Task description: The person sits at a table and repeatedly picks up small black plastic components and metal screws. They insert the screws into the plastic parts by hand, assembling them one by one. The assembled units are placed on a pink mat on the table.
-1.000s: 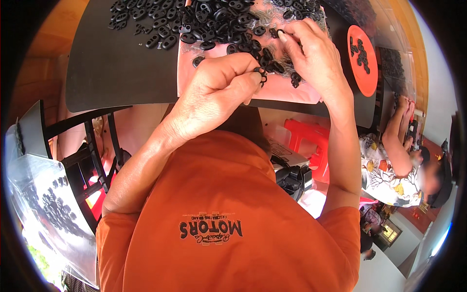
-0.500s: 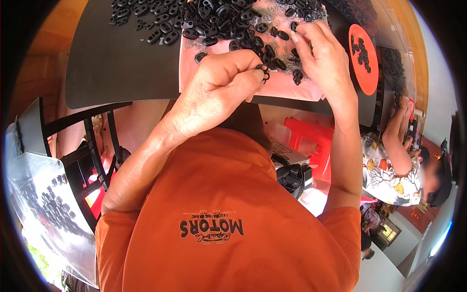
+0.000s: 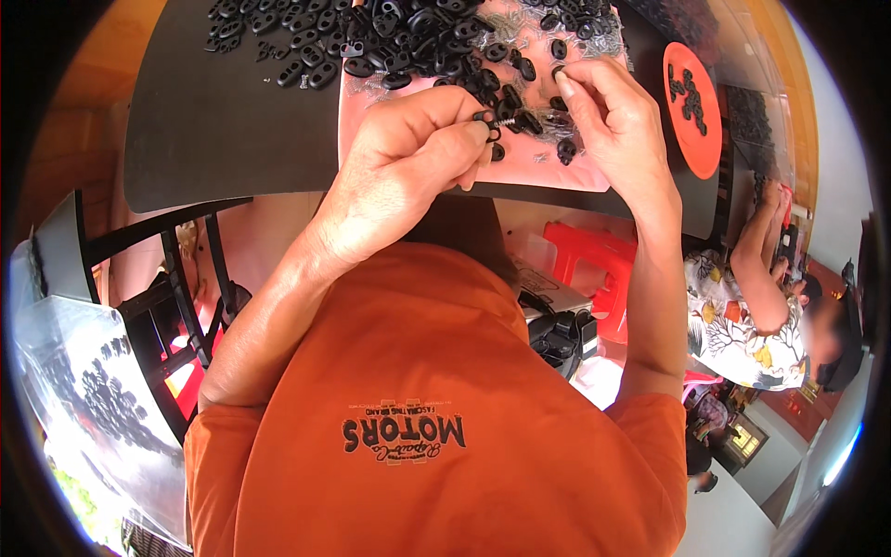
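My left hand (image 3: 404,153) pinches a small black plastic cord-lock piece with ring-like holes (image 3: 490,128) between thumb and forefinger. A thin metal spring (image 3: 505,122) sticks out of that piece toward the right. To the right, my right hand (image 3: 620,116) is closed over the pile's edge, with thumb and forefinger at a black oval cord-lock shell (image 3: 558,71). Around and beyond the hands lies a heap of black two-holed cord-lock shells (image 3: 436,42), with many loose springs (image 3: 520,23) among them on a pink sheet (image 3: 557,174).
The pink sheet lies on a dark table (image 3: 213,139). An orange-red plate (image 3: 703,162) with small black pieces stands at the right. A red plastic stool (image 3: 603,269) is below the table, a black chair frame (image 3: 167,237) at left. Another person (image 3: 742,325) sits at the far right.
My left hand has shifted slightly left and turned, and the spring on its piece now shows. My right hand has come a little nearer, with its fingertips at a black shell.
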The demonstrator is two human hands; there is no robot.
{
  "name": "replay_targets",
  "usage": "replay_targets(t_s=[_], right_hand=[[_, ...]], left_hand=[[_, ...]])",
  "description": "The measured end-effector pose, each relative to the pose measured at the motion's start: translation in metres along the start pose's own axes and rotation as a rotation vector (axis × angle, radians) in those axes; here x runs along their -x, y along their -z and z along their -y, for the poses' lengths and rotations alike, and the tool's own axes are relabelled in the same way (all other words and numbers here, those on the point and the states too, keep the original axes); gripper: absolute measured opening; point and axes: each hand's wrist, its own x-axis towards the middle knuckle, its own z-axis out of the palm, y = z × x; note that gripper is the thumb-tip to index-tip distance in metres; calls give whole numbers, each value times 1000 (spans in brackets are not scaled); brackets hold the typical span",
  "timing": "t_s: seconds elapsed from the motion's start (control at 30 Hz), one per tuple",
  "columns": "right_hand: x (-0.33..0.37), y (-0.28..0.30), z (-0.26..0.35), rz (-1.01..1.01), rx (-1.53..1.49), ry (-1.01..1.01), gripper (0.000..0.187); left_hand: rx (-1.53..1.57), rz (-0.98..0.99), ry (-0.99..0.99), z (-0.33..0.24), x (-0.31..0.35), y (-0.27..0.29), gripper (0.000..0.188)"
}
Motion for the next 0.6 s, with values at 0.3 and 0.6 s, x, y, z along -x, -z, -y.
replay_targets(t_s=[0.3,0.6], right_hand=[[0,5,-12,-50,83,61,9],[-11,11,-23,-59,124,-56,12]], left_hand=[[-49,3,9,4,-1,-2,20],[-59,-6,82,-5,-1,-5,19]])
